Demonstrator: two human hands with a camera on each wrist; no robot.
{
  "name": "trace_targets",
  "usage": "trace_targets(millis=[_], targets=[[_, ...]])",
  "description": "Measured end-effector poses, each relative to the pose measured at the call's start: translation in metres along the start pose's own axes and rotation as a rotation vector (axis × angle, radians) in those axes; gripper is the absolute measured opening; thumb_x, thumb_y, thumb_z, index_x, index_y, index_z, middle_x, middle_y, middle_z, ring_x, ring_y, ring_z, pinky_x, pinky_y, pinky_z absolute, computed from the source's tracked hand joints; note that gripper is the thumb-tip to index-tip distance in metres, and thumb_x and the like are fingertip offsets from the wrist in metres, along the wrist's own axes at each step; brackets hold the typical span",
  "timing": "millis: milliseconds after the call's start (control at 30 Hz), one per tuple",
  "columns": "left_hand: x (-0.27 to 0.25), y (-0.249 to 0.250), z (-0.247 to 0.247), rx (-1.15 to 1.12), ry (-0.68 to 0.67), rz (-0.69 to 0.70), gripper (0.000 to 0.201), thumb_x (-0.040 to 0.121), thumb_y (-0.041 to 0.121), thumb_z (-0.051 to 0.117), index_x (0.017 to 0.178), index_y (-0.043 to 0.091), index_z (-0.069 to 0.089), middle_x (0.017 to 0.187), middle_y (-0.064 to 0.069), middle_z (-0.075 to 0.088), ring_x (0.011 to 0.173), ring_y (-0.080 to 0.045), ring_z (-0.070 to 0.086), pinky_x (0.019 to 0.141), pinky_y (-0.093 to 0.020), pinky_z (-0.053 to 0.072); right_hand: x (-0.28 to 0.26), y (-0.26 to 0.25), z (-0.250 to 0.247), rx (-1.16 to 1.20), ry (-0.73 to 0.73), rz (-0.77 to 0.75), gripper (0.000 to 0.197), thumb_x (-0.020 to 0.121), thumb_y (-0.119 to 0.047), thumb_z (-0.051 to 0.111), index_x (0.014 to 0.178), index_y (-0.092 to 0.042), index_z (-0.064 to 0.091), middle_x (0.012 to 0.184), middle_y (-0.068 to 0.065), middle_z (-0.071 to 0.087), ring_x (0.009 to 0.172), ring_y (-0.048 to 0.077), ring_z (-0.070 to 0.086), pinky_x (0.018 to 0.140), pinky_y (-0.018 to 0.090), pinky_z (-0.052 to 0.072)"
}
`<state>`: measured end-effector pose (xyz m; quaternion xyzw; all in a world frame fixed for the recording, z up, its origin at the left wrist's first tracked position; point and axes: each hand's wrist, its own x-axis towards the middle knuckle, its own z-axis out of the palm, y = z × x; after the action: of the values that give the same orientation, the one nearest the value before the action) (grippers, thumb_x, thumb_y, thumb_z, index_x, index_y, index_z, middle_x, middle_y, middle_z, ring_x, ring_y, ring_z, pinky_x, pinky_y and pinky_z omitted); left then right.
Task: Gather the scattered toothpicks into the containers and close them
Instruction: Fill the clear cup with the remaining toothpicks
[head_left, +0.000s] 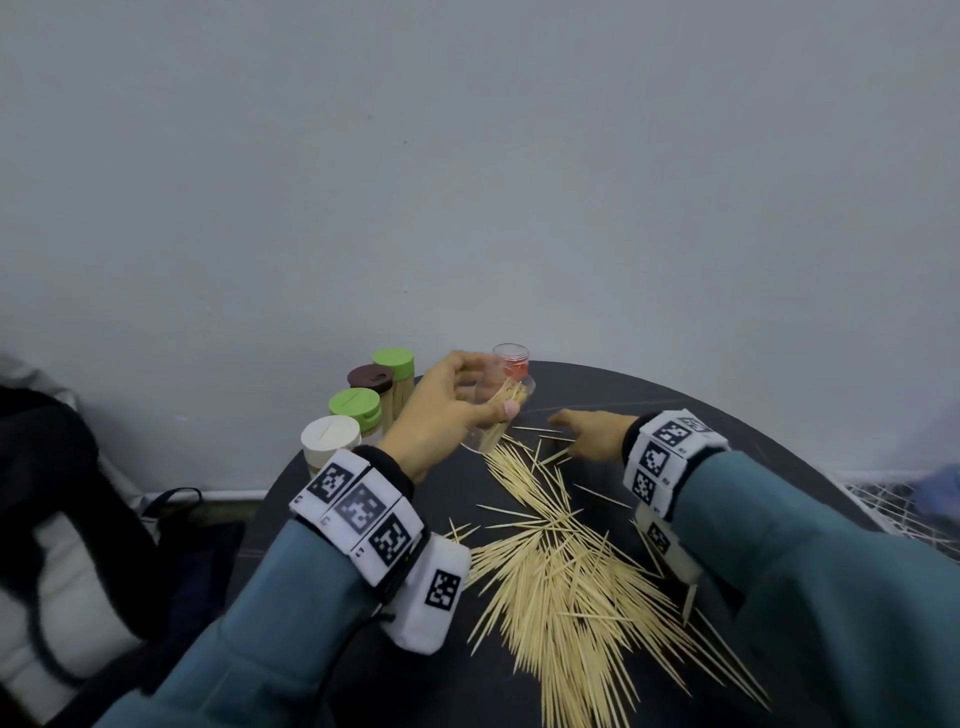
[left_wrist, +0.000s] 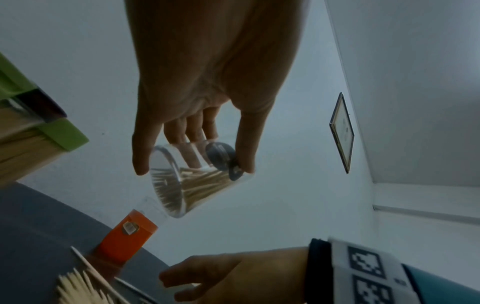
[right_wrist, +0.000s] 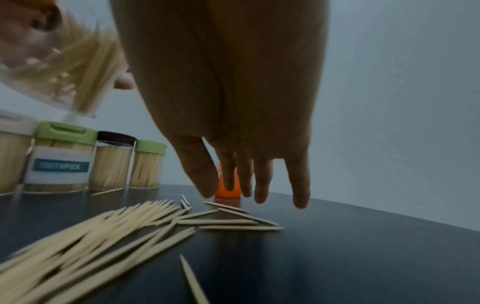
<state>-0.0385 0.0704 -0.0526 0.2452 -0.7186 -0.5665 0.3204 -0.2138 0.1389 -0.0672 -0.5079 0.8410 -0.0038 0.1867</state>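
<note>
- Nearest the person, a broad heap of loose toothpicks (head_left: 561, 582) lies spread over the dark counter (head_left: 727, 431), so most of the gathering looks yet to be done.
- Farther in, the right hand (head_left: 592, 434) hangs low above the far thin edge of the scatter; its fingers (right_wrist: 259, 185) are extended and a little spread, tips pointing down just above the counter, holding nothing. It appears set to pick up the few stray picks there, though whether a tip touches one cannot be told.
- Beside it, the left hand (head_left: 452, 402) holds a clear container (left_wrist: 192, 181) lifted and tilted off the counter, thumb on one side and the other fingers curled round the far side. It is partly filled with toothpicks and has no lid on.
- Along the left rim stand four filled, lidded containers: white-lidded (head_left: 331, 441), green-lidded (head_left: 356, 408), brown-lidded (head_left: 371, 379) and another green-lidded one (head_left: 395, 364). These look finished.
- Farthest back, an orange lid (right_wrist: 228, 190) sits on the counter beyond the right fingers, with a clear piece above it in the head view; it is probably the cap for the held container.
</note>
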Motion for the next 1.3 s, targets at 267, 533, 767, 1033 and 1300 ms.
trace_targets(millis=[267, 533, 767, 1033, 1300], targets=[[0.013, 0.008, -0.017, -0.021, 0.031, 0.014, 0.049, 0.077, 0.003, 0.073, 0.121, 0.011, 0.052, 0.123, -0.008, 0.059, 0.109, -0.019, 0.061, 0.084, -0.033, 0.054, 0.030, -0.027, 0.008, -0.229, -0.065, -0.007, 0.043, 0.096, -0.007, 0.035, 0.139, -0.003, 0.037, 0.142, 0.015, 0.042, 0.128, 0.029, 0.044, 0.105, 0.034, 0.036], [0.013, 0.013, -0.039, -0.062, 0.122, 0.033, 0.048, 0.076, 0.003, 0.073, 0.118, 0.014, 0.053, 0.120, -0.005, 0.060, 0.105, -0.018, 0.061, 0.073, -0.025, 0.053, 0.015, -0.047, 0.019, -0.265, -0.099, -0.055, 0.039, 0.096, -0.011, 0.037, 0.133, 0.000, 0.044, 0.137, 0.017, 0.046, 0.124, 0.029, 0.047, 0.100, 0.035, 0.040], [0.009, 0.014, -0.043, -0.063, 0.136, 0.036, 0.046, 0.077, 0.001, 0.071, 0.118, 0.012, 0.052, 0.123, -0.009, 0.059, 0.105, -0.020, 0.060, 0.068, -0.022, 0.051, -0.025, -0.052, 0.026, -0.307, -0.182, -0.150, 0.046, 0.098, -0.010, 0.032, 0.144, -0.006, 0.029, 0.151, 0.018, 0.023, 0.138, 0.031, 0.028, 0.112, 0.039, 0.026], [0.005, 0.018, -0.053, -0.083, 0.180, 0.056, 0.049, 0.076, 0.002, 0.073, 0.120, 0.011, 0.052, 0.124, -0.009, 0.059, 0.101, -0.018, 0.062, 0.070, -0.023, 0.052, -0.023, -0.061, 0.010, -0.282, -0.130, -0.191, 0.047, 0.096, -0.008, 0.037, 0.142, -0.012, 0.034, 0.143, 0.013, 0.041, 0.129, 0.027, 0.041, 0.104, 0.036, 0.036], [0.008, 0.016, -0.064, -0.075, 0.215, 0.039, 0.053, 0.077, 0.002, 0.073, 0.125, 0.008, 0.050, 0.125, -0.008, 0.059, 0.105, -0.018, 0.061, 0.083, -0.032, 0.054, 0.025, -0.077, 0.015, -0.347, -0.130, -0.185, 0.050, 0.095, -0.005, 0.035, 0.145, -0.007, 0.029, 0.151, 0.011, 0.030, 0.134, 0.028, 0.035, 0.110, 0.036, 0.031]])
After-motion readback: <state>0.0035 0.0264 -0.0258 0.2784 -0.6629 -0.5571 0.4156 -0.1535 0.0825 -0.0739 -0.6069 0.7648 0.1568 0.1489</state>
